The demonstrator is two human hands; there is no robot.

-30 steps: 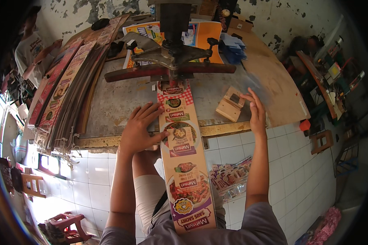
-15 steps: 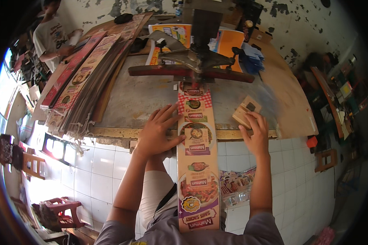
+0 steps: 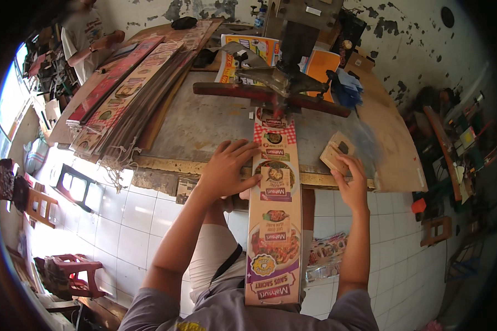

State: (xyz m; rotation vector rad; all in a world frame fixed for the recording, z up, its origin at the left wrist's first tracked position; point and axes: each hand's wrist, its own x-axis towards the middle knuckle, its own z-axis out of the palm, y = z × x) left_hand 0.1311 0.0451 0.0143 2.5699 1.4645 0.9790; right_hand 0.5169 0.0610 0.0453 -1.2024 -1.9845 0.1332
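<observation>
A long printed cardboard strip (image 3: 275, 231) runs from under a metal press (image 3: 279, 83) with a red crossbar, over the table edge, toward my lap. My left hand (image 3: 226, 168) lies at the strip's left side with its fingers stretched out, fingertips and thumb touching that edge. To the strip's right, my right hand (image 3: 352, 179) has its fingers and thumb on the near corner of a small wooden block (image 3: 334, 154) with a dark patch on top. The strip's far end is hidden under the press.
Stacked long printed strips (image 3: 130, 91) with loose strings lie at the table's left. Colourful printed sheets (image 3: 320, 69) and blue papers (image 3: 348, 88) are behind the press. Another person (image 3: 85, 38) stands at the far left. A red stool (image 3: 74, 270) stands on the tiled floor.
The view has shifted and tilted slightly. My left hand remains at the strip's edge, and my right thumb has come closer to the block. The other person's arm has moved.
</observation>
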